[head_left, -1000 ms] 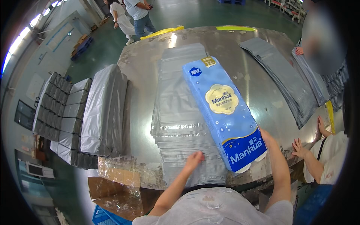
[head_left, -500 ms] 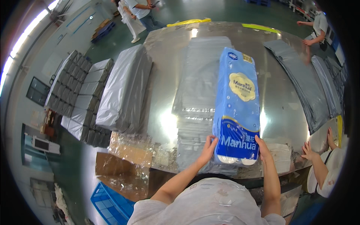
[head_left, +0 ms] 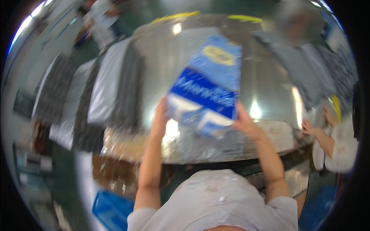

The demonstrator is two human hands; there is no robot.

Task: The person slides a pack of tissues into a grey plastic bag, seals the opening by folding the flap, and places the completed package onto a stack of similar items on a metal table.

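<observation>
Between my two hands is a blue plastic-wrapped pack of paper rolls [head_left: 208,86], raised and tilted, its near end with white roll ends facing me. My left hand [head_left: 161,112] presses on its left side near the lower corner. My right hand [head_left: 244,118] grips the opposite side at the right corner. Motion blurs both hands and the pack. Below and behind the pack lies a stack of flat grey plastic bags [head_left: 212,148], partly hidden by it, on the shiny metal table [head_left: 266,86].
Grey wrapped bundles [head_left: 110,79] stand along the left. More grey bags [head_left: 296,65] lie at the right, close to a co-worker's hands [head_left: 310,127]. A cardboard box [head_left: 115,175] and a blue crate [head_left: 111,210] are at lower left. Blurred people stand beyond the table.
The pack has come up off the bag stack and moved left, with its near end now tilted up. Both my hands have moved with it, and the whole view has shifted and blurred.
</observation>
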